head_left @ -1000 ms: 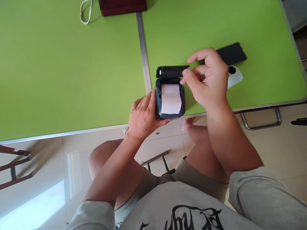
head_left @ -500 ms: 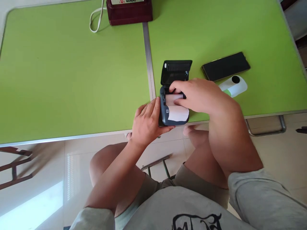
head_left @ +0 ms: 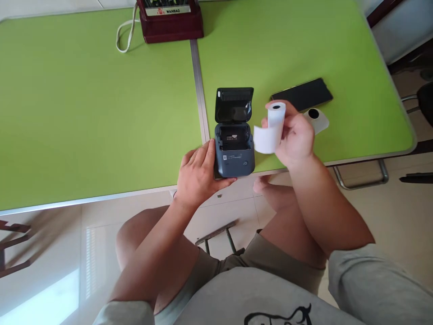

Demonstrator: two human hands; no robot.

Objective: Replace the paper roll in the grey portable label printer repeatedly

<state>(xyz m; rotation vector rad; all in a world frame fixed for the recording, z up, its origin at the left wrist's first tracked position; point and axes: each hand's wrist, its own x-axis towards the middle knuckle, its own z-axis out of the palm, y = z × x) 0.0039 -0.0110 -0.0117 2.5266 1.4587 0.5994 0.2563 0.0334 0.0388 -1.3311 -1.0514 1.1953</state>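
Note:
A dark blue-grey portable label printer (head_left: 234, 163) sits near the table's front edge, its black lid (head_left: 234, 104) tipped back. The paper compartment inside shows no roll, only a dark cavity with a small printed label. My left hand (head_left: 198, 174) grips the printer, fingers along its left side and thumb across its front. To the right of the printer, above the table, my right hand (head_left: 297, 135) is closed around a white paper roll (head_left: 276, 118). The roll is upright, its dark core facing up, and a loose curl of paper hangs toward the printer.
A black phone (head_left: 306, 95) lies on the green table (head_left: 101, 113) behind my right hand. Beside it is a white object with a black round spot (head_left: 316, 118), partly covered by that hand. At the back stands a dark red WANBAO device (head_left: 172, 29) with a white cord (head_left: 123, 40).
My right hand has lifted the paper roll out of the printer and moved it right. The left hand still holds the printer. The view has shifted slightly.

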